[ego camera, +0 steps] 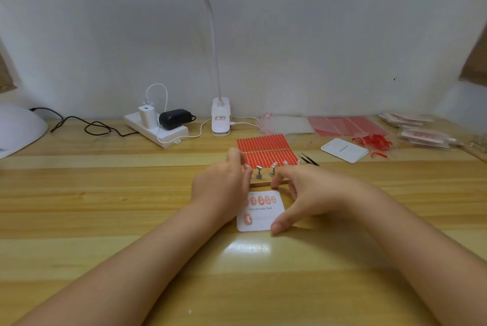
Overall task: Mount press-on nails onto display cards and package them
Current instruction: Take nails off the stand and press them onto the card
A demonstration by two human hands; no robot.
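A white square display card (263, 216) printed "Handmade Nail" lies flat on the pale wooden desk (105, 193), near its middle. A row of peach-pink press-on nails (263, 200) sits along the card's top, and one more peach-pink nail (247, 219) sits alone at its lower left.

The left hand (224, 183) hovers at the card's upper left corner, fingers curled, thumb and forefinger drawn together around a small pale nail (247, 166) at the end of the stand row; whether the nail is truly pinched cannot be told. The right hand (305, 193) arches over the card's right edge, fingers loosely bent and spread, its thumb tip resting at the card's lower right corner.

Just behind the card stand small silver metal nail holders (264, 172) on a thin wooden strip (263, 183), some topped with pale nails. Behind these lie two sheets of red adhesive strips (266, 150), and beside them to the right a pair of black tweezers (308, 159).

Farther right rest a blank white card stack (345, 150), a heap of peeled red backing scraps (374, 141), clear bags (287, 124), and more red sheets (347, 125). At the back wall stand a white clip-on desk lamp (220, 114) with a glowing bar head and a white power strip (155, 127) holding a white charger and black adapter.
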